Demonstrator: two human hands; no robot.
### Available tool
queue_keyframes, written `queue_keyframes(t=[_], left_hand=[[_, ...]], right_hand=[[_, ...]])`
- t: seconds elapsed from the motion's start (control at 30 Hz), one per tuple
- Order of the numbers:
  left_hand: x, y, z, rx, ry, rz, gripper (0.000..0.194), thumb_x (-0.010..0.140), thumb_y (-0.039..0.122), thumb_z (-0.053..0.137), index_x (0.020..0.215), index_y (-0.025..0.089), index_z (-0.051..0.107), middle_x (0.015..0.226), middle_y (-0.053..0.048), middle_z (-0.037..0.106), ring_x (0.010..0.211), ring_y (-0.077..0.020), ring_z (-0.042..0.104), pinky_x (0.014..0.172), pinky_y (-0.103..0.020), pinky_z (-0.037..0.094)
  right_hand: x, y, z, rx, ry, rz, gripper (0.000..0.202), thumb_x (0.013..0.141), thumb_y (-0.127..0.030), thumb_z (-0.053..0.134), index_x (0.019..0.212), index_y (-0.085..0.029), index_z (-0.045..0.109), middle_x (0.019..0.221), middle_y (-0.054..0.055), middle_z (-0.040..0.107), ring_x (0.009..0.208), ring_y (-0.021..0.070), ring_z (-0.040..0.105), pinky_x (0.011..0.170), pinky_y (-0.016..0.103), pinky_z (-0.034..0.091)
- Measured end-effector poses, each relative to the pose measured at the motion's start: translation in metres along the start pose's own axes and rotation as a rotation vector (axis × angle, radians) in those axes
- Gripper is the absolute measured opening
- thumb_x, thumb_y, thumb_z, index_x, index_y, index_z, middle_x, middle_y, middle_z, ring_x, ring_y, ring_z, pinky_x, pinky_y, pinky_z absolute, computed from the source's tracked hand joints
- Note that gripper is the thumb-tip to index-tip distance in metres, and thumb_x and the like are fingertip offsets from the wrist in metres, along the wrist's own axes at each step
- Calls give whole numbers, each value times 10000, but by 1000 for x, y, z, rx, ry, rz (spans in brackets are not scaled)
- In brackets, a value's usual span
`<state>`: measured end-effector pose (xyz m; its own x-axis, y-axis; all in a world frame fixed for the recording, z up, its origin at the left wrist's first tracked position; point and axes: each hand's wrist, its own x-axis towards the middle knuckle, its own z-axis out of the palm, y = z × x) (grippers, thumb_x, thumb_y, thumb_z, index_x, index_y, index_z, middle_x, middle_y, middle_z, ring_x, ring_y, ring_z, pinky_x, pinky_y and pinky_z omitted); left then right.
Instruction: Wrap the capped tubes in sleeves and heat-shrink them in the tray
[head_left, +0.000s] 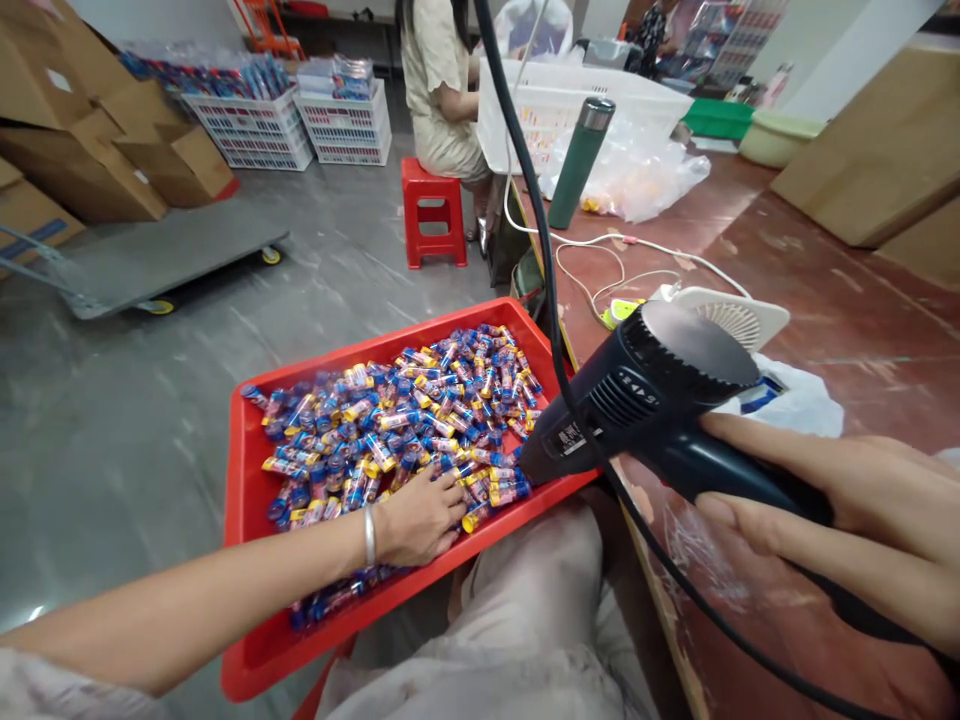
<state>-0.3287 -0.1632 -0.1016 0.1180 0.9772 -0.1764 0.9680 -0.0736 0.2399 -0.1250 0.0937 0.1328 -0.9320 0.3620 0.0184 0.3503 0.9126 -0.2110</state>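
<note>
The heat gun (652, 400) is being held over the near right corner of the red tray (247, 450), its nozzle end pointing down and left at the heap of small wrapped tubes (405, 430) that is filling most of the tray. In the head view, the only one here, the right hand (847, 520) is wrapping around the dark handle, fingers curled closed along it with the index finger stretching forward on top; the grip is looking firm and full. The gun is looking like a stiff plastic tool of moderate weight, front-heavy at the barrel, so the handle is the sound place to be holding it, and the nozzle end is probably hot and not to be touched. Its black cord (540, 220) is running up out of the picture and trailing back across the lap, likely tugging a little as the tool is swinging. The left hand (420, 520), a bangle at its wrist, is lying palm down on the tubes at the tray's near edge, fingers spread and slightly bent, pressing on them rather than clasping any one. The tubes are looking light, glossy and prone to rolling. Behind, a small white fan (731, 315) and a green flask (581, 160) are standing on the reddish table (847, 300), and another person is sitting on a red stool (433, 210).
</note>
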Motion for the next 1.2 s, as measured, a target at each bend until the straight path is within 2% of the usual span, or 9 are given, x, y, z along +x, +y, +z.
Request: queue_keyframes(t=[0.1,0.23,0.43,0.53,0.73,0.83,0.9,1.0,1.2], left_hand=[[-24,3,-6,-24,-72,-42,181,898,337,537,937,192,639,1029,-104,654,1014,-279,575,929,-471,380],[-62,7,-10,-48,-88,-116,252,929,316,498,1138,224,606,1299,-123,588,1236,-310,504,1038,-516,318],[-120,3,-18,-17,-68,-148,519,932,295,510,1440,328,409,1561,-100,353,1415,-329,339,1135,-567,202],[-149,-3,-24,-11,-34,-168,496,960,353,485,1449,356,401,1557,-74,368,1412,-300,355,1160,-536,201],[-211,-13,-5,25,176,-750,528,957,425,409,1427,184,438,1457,-160,487,1279,-309,512,1066,-455,395],[-237,-16,14,-107,76,-1070,682,915,459,378,1451,40,343,1348,-249,568,1175,-360,593,975,-476,459],[-246,-18,24,-339,-25,-1190,689,895,489,364,1412,35,402,1245,-235,647,1080,-357,647,919,-454,489],[-248,-21,29,-663,-22,-1163,546,878,496,374,1212,138,617,1176,-146,707,1080,-313,653,943,-385,478],[-248,-27,31,-774,40,-1109,465,855,505,446,1084,192,704,1134,-79,737,1048,-286,668,926,-326,481]], right_hand=[[6,-5,4,101,-137,-83,434,932,-601,443,1166,-318,674,660,7,696,481,222,631,464,317,537],[12,-14,14,173,-156,-119,430,932,-573,458,1164,-279,671,1027,58,746,839,290,709,667,339,581],[19,-30,33,261,-357,-115,454,932,-541,459,1274,-278,600,1059,45,735,918,291,689,702,368,573],[19,-40,38,263,-359,-110,532,935,-585,459,1372,-289,529,1208,59,687,1040,301,652,752,364,573],[23,-70,47,348,-348,-159,541,908,-608,478,1328,-289,599,1066,46,741,919,290,700,819,388,584],[26,-84,55,341,-310,-177,608,879,-642,490,1329,-251,608,1159,81,717,1004,332,684,855,439,580],[28,-91,60,338,-299,-177,646,865,-665,488,1326,-230,614,1194,99,703,1033,354,674,860,462,579],[30,-100,65,321,-310,-164,672,851,-698,478,1332,-247,610,1224,93,688,1058,377,663,825,484,593],[21,-88,63,278,-284,-183,623,864,-716,458,1335,-332,595,1141,40,727,907,324,713,752,422,618]])
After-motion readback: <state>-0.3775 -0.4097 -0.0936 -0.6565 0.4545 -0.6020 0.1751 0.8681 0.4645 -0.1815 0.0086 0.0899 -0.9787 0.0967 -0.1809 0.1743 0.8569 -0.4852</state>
